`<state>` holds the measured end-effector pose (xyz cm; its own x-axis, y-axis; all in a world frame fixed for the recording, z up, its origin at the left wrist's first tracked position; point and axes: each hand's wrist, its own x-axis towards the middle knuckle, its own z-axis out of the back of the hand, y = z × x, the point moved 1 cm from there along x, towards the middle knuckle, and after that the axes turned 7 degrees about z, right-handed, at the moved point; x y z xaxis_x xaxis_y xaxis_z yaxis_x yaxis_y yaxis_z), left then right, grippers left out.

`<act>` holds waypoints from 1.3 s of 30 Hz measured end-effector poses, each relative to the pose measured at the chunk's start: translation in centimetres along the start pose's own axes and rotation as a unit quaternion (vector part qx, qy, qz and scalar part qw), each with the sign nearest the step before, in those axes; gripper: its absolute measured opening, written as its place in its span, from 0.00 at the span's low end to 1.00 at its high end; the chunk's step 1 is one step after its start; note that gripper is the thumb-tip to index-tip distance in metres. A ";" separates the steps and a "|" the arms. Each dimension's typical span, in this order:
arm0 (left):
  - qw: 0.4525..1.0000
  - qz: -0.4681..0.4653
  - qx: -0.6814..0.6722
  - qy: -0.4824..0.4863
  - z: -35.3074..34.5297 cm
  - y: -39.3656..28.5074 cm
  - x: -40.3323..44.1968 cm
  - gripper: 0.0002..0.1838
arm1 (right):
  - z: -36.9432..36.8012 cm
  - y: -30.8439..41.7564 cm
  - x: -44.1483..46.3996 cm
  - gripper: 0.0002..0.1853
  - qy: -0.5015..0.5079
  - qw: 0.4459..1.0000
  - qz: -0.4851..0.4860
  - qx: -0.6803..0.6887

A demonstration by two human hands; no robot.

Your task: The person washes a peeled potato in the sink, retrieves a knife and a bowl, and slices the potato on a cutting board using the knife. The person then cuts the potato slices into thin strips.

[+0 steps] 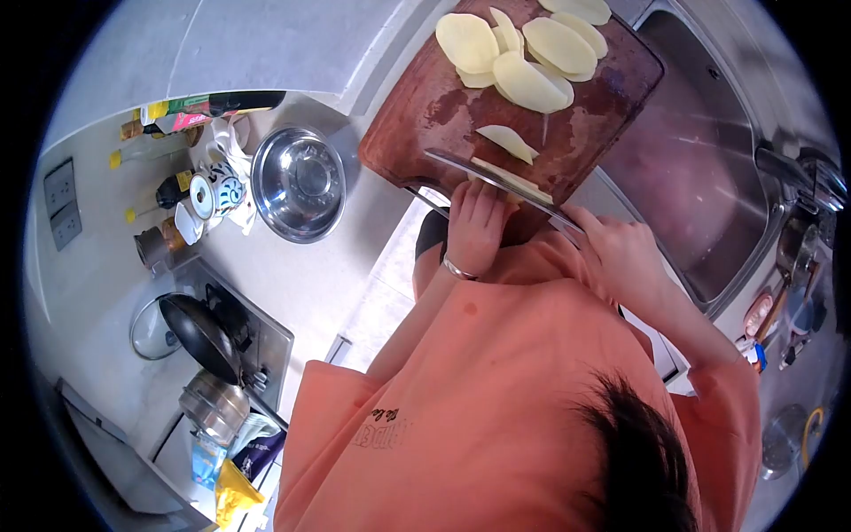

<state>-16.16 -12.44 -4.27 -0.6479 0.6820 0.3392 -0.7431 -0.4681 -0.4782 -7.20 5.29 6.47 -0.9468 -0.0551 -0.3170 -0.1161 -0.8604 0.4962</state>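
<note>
Yellow potato (519, 182) is being held down by the left hand (477, 226); the right hand (622, 252) is gripping a knife (453, 161).

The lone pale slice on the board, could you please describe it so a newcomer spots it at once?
Find the reddish-brown cutting board beside the sink, then look between its heap of slices and the knife. The lone slice lies there, touching neither.

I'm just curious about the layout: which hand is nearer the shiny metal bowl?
Left. The left hand, beside the knife blade, is to the right of the metal bowl; the right hand, gripping the knife, is farther right.
</note>
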 end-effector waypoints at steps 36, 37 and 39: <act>1.000 -0.013 0.004 -0.018 0.2 0.2 0.0 0.13 | 1.1 0.7 0.2 0.25 0.012 1.000 0.006 -0.001; 1.000 -0.013 0.003 -0.017 0.2 0.2 0.0 0.13 | 0.9 0.8 0.2 0.25 0.013 1.000 0.010 -0.001; 1.000 -0.006 0.003 -0.028 0.1 0.2 0.0 0.13 | -0.1 0.3 1.1 0.25 0.019 1.000 0.013 0.002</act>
<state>-16.27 -12.59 -4.29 -0.6467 0.6549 0.3909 -0.7523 -0.4633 -0.4684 -8.22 4.89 6.21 -0.9373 -0.0975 -0.3346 -0.0923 -0.8564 0.5080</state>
